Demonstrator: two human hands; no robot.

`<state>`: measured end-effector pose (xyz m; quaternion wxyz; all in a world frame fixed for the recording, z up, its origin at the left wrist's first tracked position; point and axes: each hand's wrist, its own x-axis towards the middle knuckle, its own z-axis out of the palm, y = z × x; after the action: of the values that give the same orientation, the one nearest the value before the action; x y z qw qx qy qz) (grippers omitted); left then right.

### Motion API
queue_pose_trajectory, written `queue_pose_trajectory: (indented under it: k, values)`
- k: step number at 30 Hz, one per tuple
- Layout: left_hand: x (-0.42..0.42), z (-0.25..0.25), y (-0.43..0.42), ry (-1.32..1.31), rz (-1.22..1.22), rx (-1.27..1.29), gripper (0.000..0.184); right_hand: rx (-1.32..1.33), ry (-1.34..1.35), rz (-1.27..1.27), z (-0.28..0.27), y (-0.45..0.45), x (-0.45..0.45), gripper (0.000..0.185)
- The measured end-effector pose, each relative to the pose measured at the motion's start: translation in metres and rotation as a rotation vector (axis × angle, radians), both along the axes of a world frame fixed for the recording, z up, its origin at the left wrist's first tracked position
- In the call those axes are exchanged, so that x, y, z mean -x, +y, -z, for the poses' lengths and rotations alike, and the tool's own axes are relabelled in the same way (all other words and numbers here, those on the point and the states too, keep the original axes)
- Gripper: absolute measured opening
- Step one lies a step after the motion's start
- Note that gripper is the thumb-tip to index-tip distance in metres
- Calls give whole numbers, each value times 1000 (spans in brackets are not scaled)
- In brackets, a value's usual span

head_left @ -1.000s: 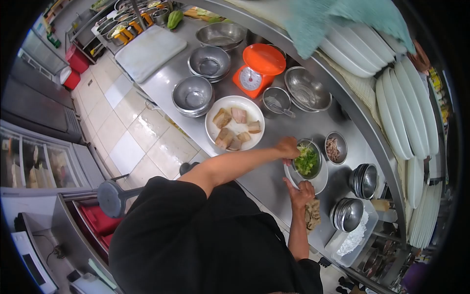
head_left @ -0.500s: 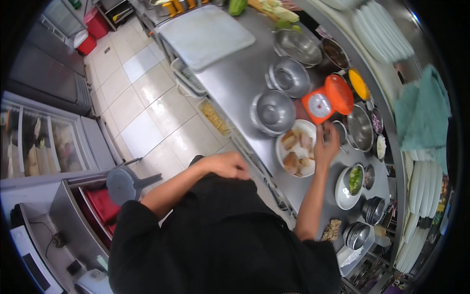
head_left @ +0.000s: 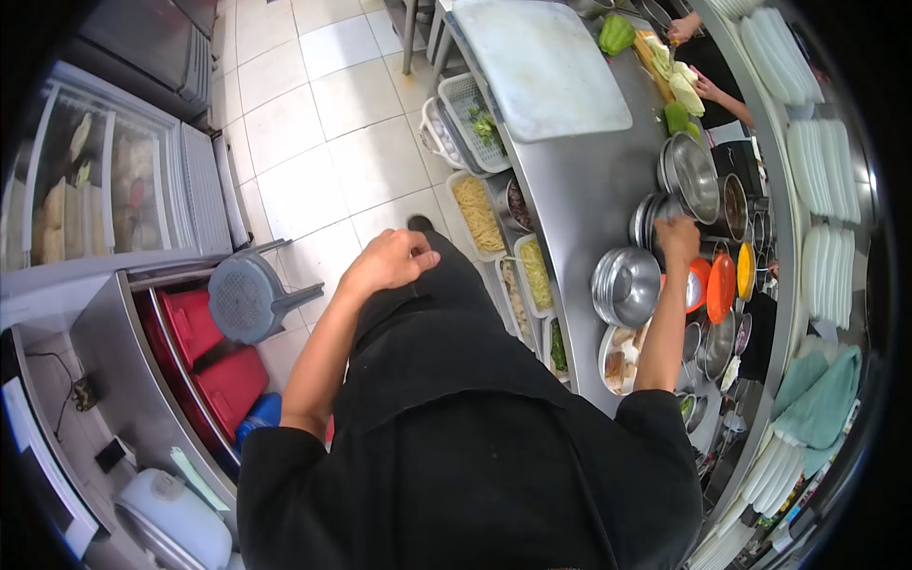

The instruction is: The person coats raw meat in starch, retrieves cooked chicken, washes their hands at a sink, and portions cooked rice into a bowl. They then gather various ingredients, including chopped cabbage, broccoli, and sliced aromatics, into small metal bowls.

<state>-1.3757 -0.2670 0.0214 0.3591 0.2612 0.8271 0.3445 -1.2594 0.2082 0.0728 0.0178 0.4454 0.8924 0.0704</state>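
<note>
My right hand [head_left: 676, 239] is at the rim of the middle stack of metal bowls [head_left: 642, 220], its fingers curled over the edge. Nearest me is another stack of metal bowls [head_left: 629, 285], and farther off stand more metal bowls [head_left: 696, 176]. Beside my right forearm are an orange kitchen scale [head_left: 697, 285] and an orange round piece [head_left: 722, 287]. A white dish [head_left: 605, 369] with browned chunks of food [head_left: 622, 359] is partly hidden by that forearm. My left hand [head_left: 394, 261] hovers over my apron, fingers curled in, with nothing visible in it.
A white cutting board [head_left: 541, 71] lies on the steel counter [head_left: 579, 180]. Beyond, another person's hands [head_left: 705, 87] work at pale leafy vegetables [head_left: 682, 85]. Food tubs [head_left: 477, 214] line the shelf below. Plates [head_left: 826, 275] fill the right shelf; a grey stool [head_left: 249, 296] stands left.
My right hand has gone from above the food dish to the middle bowl stack farther along the counter. My left hand has risen slightly. The view has shifted, showing the other person's hands.
</note>
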Motion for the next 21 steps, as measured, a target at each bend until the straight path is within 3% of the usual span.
queue_pose_trajectory:
  k: [3,6,8,10,14,17,21]
  values:
    - [48,-1,4,7,-10,-50,31,-176,214,184,-21,-10,-2,37]
    - [102,-10,21,24,14,-52,34,-290,620,82,-35,-5,-11,41]
    - [137,-17,38,37,33,-55,38,-67,893,26,-57,-39,5,34]
    - [167,-27,56,-190,-23,-184,41,-20,957,-77,-80,-108,55,30]
    - [223,-30,67,-835,-181,-433,47,76,743,-649,-61,-205,145,10]
    - [268,-11,45,-1070,-305,-404,41,488,770,-959,-5,-268,217,16]
    - [311,59,10,-757,-455,-232,21,721,644,-1121,86,-317,278,19]
